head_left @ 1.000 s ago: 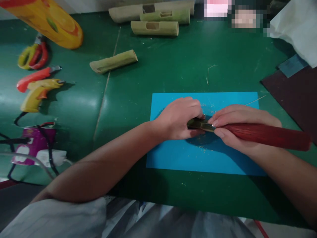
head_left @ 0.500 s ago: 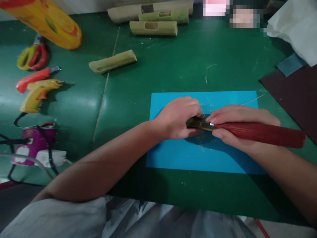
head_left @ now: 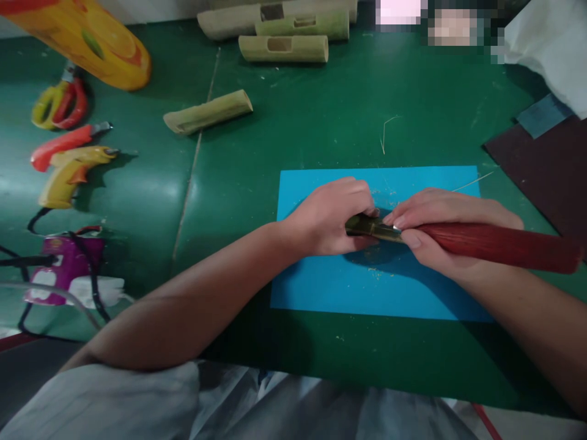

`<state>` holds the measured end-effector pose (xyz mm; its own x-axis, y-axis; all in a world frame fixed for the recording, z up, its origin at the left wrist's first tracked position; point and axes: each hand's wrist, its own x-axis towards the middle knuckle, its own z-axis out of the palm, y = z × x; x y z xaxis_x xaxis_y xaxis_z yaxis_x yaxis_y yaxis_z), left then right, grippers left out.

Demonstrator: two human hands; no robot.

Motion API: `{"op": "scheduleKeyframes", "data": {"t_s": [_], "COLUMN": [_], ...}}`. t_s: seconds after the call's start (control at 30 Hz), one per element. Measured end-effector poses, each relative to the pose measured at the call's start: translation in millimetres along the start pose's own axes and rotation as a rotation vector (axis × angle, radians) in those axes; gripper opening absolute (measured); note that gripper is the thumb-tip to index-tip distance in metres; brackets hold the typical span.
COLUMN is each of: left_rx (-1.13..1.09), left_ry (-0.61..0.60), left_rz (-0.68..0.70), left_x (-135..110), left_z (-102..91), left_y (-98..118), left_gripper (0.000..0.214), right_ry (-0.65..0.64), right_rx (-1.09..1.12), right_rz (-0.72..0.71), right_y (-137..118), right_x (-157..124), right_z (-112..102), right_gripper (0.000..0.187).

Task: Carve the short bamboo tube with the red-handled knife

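My left hand (head_left: 330,215) is closed around a short dark bamboo piece (head_left: 364,225), whose right end sticks out toward my other hand. In my right hand (head_left: 454,209) lies a carving knife (head_left: 499,245) with a thick red wooden handle pointing right. Only a small glint of its blade shows, touching or very near the bamboo; my fingers hide the rest. Beneath both hands is a blue sheet (head_left: 312,290) sprinkled with fine shavings.
A cut bamboo tube (head_left: 208,112) lies ahead on the green table (head_left: 238,201), with notched tubes (head_left: 302,50) farther back. Scissors (head_left: 59,107), a red-handled tool (head_left: 62,146), a yellow glue gun (head_left: 68,177) and a corded purple box (head_left: 59,263) are left. Dark sheets (head_left: 541,165) lie right.
My right hand and the knife have slid slightly to the right along the bamboo. The left hand keeps its hold in nearly the same place.
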<state>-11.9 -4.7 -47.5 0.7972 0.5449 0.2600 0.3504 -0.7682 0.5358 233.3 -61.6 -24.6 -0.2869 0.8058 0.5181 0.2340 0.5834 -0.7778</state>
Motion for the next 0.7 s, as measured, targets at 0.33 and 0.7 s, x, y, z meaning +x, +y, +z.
{"op": "scheduleKeyframes", "data": {"t_s": [0.33, 0.7], "left_rx": [0.004, -0.038], "left_ry": [-0.019, -0.023], "left_rz": [-0.042, 0.0], "left_x": [-0.4, -0.1], "left_z": [0.5, 1.0], "left_y": [-0.1, -2.7], "left_gripper": [0.024, 0.02], "right_ry": [0.005, 0.04], "right_rx": [-0.006, -0.001], "right_rz": [-0.037, 0.011], "right_y": [3.9, -3.2], "right_x": [1.1, -4.2], "right_z": [2.8, 2.2], "right_gripper": [0.012, 0.017]}}
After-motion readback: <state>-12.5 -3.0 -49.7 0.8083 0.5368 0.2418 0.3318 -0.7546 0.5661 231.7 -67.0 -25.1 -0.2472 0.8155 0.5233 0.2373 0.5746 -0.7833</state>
